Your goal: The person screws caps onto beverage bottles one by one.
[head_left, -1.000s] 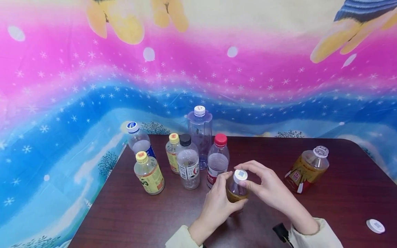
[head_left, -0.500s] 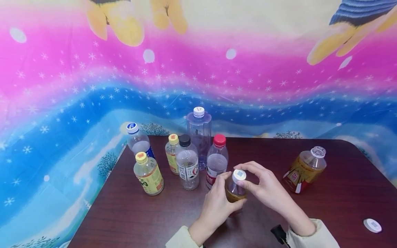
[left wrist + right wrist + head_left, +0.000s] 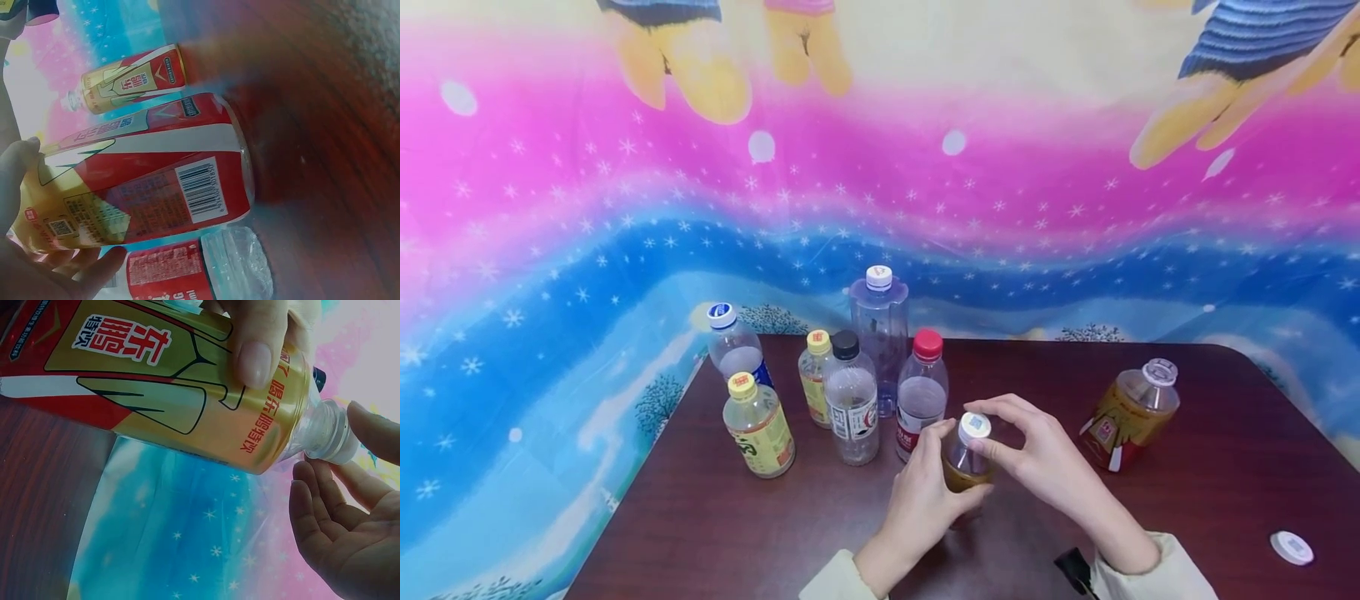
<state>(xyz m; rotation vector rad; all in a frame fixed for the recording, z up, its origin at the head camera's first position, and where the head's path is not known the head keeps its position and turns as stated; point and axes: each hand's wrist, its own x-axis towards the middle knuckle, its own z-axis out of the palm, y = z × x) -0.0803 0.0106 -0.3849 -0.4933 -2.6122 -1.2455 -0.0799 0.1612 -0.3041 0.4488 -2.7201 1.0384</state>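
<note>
My left hand grips a drink bottle with a gold and red label around its upper body. In the left wrist view the base of this bottle shows beside the dark tabletop. My right hand pinches the white cap at the top between thumb and fingers. The right wrist view has the thumb and fingers at the cap, with the bottle neck just below it. Close by on the left stands a red-capped bottle.
A second gold-and-red bottle stands at the right with no coloured cap on its neck. A loose white cap lies near the right edge of the table. Several bottles, including a black-capped one and a yellow-capped one, stand left.
The head view has tilted and shifted slightly, so everything sits a little lower and, mostly, further left. Both hands keep their hold on the bottle and its cap.
</note>
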